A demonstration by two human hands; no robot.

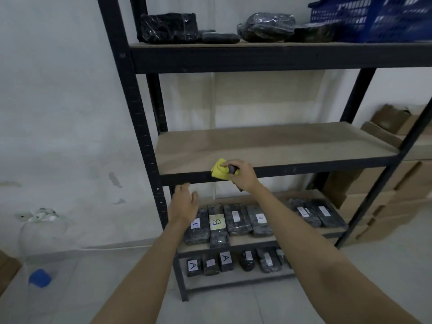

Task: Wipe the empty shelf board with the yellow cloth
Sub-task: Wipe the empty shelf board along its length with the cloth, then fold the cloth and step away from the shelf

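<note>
The empty shelf board [275, 143] is a bare brown panel in the middle of a black metal rack. A bunched yellow cloth [219, 172] sits at the board's front edge, left of centre, gripped by my right hand [242, 175]. A small dark part shows between the fingers and the cloth. My left hand [183, 203] hangs lower and to the left, in front of the rack's front rail, fingers loosely apart and holding nothing.
The top shelf holds black wrapped bundles [168, 28] and a blue plastic basket [371, 17]. Lower shelves carry several black packages with white labels [236, 218]. Cardboard boxes [383, 183] are stacked at the right. A clear water jug with a blue cap [39, 278] stands on the floor at left.
</note>
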